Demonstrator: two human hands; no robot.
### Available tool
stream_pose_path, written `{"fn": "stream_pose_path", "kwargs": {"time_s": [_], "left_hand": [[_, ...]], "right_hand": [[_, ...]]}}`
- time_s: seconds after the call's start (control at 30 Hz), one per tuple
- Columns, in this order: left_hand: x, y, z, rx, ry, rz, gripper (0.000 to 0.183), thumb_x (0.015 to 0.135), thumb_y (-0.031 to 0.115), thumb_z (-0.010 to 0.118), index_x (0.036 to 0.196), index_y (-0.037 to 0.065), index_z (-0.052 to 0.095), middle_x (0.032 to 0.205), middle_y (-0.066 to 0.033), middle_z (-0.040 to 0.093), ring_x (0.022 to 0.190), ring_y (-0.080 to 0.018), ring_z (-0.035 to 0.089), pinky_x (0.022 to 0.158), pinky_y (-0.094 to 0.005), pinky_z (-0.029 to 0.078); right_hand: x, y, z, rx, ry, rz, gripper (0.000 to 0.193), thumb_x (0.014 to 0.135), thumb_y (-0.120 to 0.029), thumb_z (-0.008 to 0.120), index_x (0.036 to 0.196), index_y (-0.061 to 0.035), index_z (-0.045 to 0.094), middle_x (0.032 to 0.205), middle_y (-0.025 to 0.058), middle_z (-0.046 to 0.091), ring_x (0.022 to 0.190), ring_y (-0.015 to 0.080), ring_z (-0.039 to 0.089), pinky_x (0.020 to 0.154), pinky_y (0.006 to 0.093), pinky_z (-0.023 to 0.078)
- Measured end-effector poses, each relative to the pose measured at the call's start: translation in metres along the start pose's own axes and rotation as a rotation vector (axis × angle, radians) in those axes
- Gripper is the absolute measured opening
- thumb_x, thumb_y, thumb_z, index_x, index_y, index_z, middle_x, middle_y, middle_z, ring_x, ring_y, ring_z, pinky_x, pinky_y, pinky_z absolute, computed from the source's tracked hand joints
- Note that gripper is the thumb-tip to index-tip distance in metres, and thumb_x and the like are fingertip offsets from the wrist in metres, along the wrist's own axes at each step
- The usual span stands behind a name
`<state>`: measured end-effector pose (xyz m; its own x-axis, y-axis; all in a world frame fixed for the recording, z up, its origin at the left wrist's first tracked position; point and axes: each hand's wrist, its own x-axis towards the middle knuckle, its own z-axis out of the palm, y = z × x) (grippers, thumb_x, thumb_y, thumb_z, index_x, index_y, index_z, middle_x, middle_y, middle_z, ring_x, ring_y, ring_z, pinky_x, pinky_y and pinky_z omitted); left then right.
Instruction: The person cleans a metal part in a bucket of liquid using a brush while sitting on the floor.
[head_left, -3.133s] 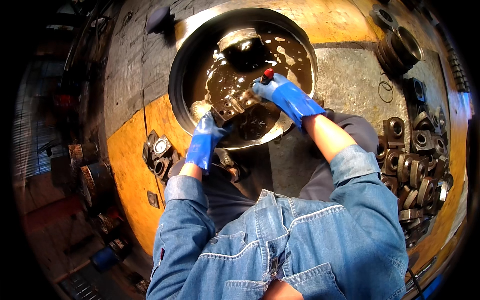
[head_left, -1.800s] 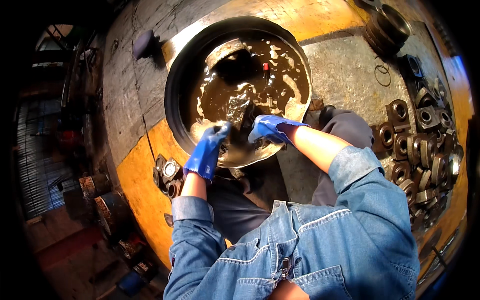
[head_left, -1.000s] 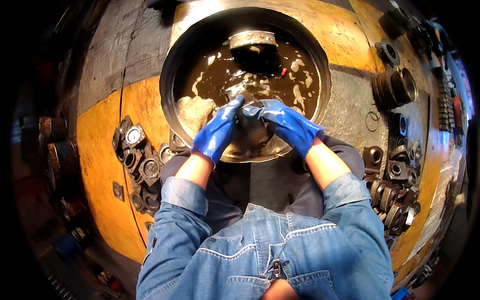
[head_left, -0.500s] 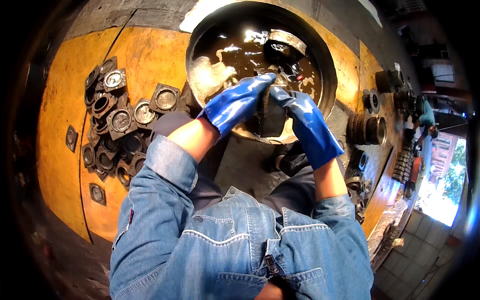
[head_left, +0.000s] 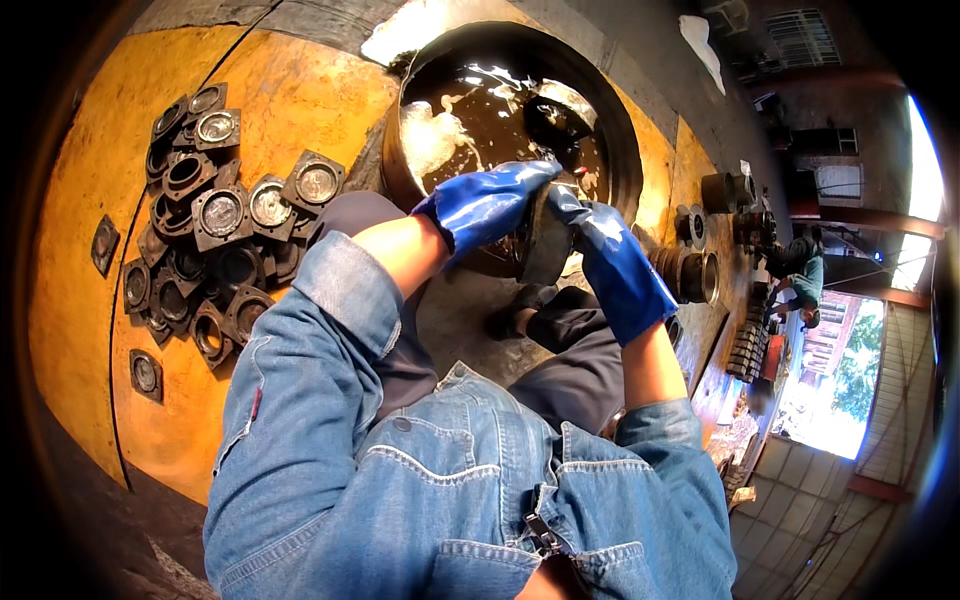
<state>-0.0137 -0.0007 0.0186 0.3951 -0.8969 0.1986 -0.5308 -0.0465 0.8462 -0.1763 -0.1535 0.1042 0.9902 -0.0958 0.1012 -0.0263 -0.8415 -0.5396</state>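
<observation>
Both my hands wear blue rubber gloves and meet over the near side of a round metal basin (head_left: 396,165). Between them is a dark, wet metal part (head_left: 547,248) with a broad curved wall, its lower end at the basin's near rim. My left hand (head_left: 490,205) is closed on its upper left side, fingers reaching over the top. From the right, my right hand (head_left: 612,255) grips the same part near its top. Dark liquid (head_left: 490,112) fills the basin. A second curved metal piece (head_left: 563,108) lies in it, and a pale foamy or cloth-like mass (head_left: 432,138) sits at the left.
Left of me, a heap of square-flanged metal parts (head_left: 220,212) lies on yellow floor plates (head_left: 80,330). One loose flanged part (head_left: 146,375) rests nearer. On the right are ribbed metal cylinders (head_left: 690,273) and a toothed ring (head_left: 692,226). Another person (head_left: 806,287) bends over farther right.
The view has swung to the right, shifting the heap leftward in it. My hands keep hold of the metal part and sit slightly farther right over the basin.
</observation>
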Motion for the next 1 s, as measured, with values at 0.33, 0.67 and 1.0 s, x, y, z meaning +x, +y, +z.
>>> {"fn": "stream_pose_path", "kwargs": {"time_s": [0.33, 0.67, 1.0], "left_hand": [[-0.001, -0.013, 0.000, 0.046, -0.030, 0.081, 0.046, 0.113, 0.025, 0.046, 0.158, 0.013, 0.051, 0.160, -0.0119, 0.054, 0.148, -0.0239, 0.051, 0.126, -0.0350, 0.039], [-0.002, -0.006, -0.009, -0.073, -0.090, -0.030, 0.046, 0.113, 0.021, 0.046, 0.159, 0.014, 0.049, 0.160, -0.0111, 0.053, 0.147, -0.0230, 0.053, 0.124, -0.0345, 0.041], [-0.013, 0.009, -0.026, 0.118, -0.042, 0.012, 0.048, 0.109, 0.032, 0.056, 0.154, 0.018, 0.053, 0.153, -0.0123, 0.060, 0.140, -0.0270, 0.059, 0.118, -0.0367, 0.048]], "right_hand": [[-0.015, -0.007, 0.020, -0.236, 0.087, 0.026, 0.025, 0.103, 0.000, 0.056, 0.122, -0.0040, 0.071, 0.100, 0.0249, 0.065, 0.092, 0.0407, 0.063, 0.079, 0.0443, 0.051], [-0.002, -0.029, 0.027, 0.349, 0.178, 0.591, 0.048, 0.103, -0.047, 0.067, 0.100, 0.0010, 0.065, 0.084, 0.0066, 0.055, 0.078, 0.0182, 0.049, 0.067, 0.0340, 0.041], [0.001, -0.024, 0.027, 0.225, 0.153, 0.558, 0.058, 0.103, -0.053, 0.064, 0.097, 0.0048, 0.062, 0.081, 0.0101, 0.053, 0.077, 0.0212, 0.049, 0.069, 0.0378, 0.041]]}}
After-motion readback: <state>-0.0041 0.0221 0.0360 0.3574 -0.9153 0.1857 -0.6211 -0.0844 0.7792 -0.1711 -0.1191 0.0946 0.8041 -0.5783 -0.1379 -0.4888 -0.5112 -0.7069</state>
